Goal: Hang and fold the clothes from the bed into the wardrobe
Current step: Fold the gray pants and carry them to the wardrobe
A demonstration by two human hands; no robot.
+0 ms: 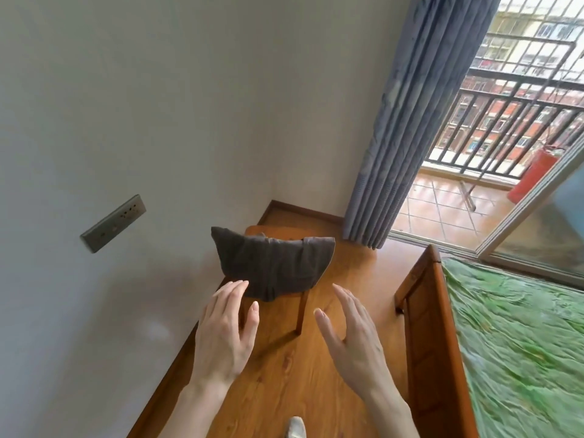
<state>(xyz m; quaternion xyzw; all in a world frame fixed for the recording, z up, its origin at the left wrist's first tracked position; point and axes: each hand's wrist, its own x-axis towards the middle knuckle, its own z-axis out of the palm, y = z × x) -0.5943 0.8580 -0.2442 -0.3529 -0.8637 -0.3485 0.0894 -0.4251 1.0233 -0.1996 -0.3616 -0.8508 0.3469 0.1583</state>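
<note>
A dark grey folded garment (271, 263) lies draped over a small wooden stool (301, 311) by the white wall. My left hand (226, 333) hovers just below the garment's left edge, fingers straight, holding nothing. My right hand (350, 339) is spread open to the right of the stool, apart from the garment. The bed (518, 336) with a green cover and a wooden end board fills the right side. No wardrobe is in view.
A wooden floor (284, 380) runs between the wall and the bed. A blue curtain (410, 121) hangs beside an open balcony door (531, 197) with a railing. A wall socket plate (113, 222) sits at the left. A foot (296, 427) shows at the bottom edge.
</note>
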